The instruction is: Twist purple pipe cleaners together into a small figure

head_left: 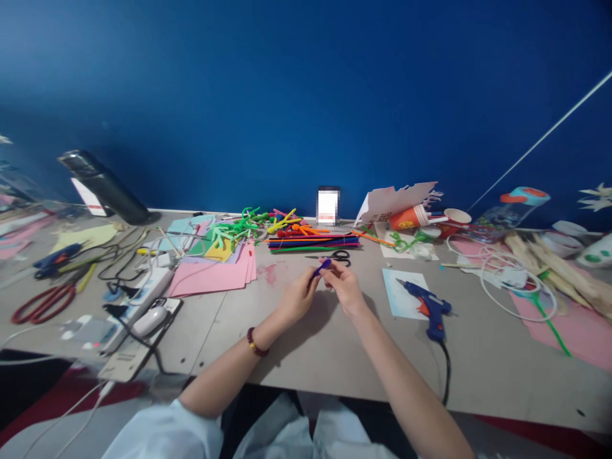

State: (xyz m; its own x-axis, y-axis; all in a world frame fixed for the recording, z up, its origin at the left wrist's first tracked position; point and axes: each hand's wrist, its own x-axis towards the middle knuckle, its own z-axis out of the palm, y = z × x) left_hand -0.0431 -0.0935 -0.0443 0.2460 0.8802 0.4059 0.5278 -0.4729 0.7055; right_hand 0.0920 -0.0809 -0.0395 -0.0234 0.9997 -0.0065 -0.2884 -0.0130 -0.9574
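Observation:
My left hand (298, 297), with a beaded bracelet on its wrist, is closed on a short purple piece (322, 267), likely pipe cleaner, which tilts up to the right. Against the lower side of that piece, the fingers of my right hand (343, 285) are pinched together; the two hands nearly meet. Black-handled scissors (341, 257) lie just beyond the fingertips. Behind them is a bundle of dark, red and green pipe cleaners (313, 243), with twisted green (243, 223), yellow and orange ones piled at its back left.
A blue glue gun (433, 309) rests on light blue paper (404, 299) at the right. Pink sheets (210, 275), a power strip (138, 306), red-handled scissors (45, 304) and a black bottle (108, 188) stand or lie at the left. Paper cups (411, 218) lie at the back right.

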